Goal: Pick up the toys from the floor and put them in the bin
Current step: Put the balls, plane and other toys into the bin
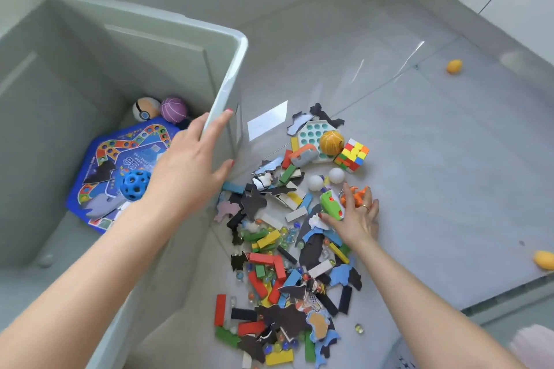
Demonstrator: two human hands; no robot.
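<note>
Toys (278,252) lie heaped on the grey floor (419,159) just right of the bin (230,75), a tall pale grey tub that fills the left side of the view. Inside it, left of and below the left hand's fingers, a blue game board (102,159) rests on the bottom with a blue holed ball (134,185) on it, and a striped ball (146,109) and a purple ball (174,109) sit in the far corner.

The left hand (192,165) rests on the bin's right rim, fingers straight and close together along the edge, thumb spread down the outer wall.

To the right of that thumb, and between the two hands, the heap holds coloured wooden blocks, dark puzzle pieces and glass marbles, all crowded and overlapping. Just beyond the right hand's fingertips are two white balls (325,179), and farther on a teal pop tray (314,136), an orange ball (331,142) and a puzzle cube (351,155) touching one another.

The right hand (358,219) lies on the heap's right edge, fingers curled over an orange figure (356,193), thumb against a green toy (331,205). Whether it grips either firmly cannot be told.

Well off to the right of those fingers, two yellow egg-shaped toys (454,66) lie apart on the floor.
</note>
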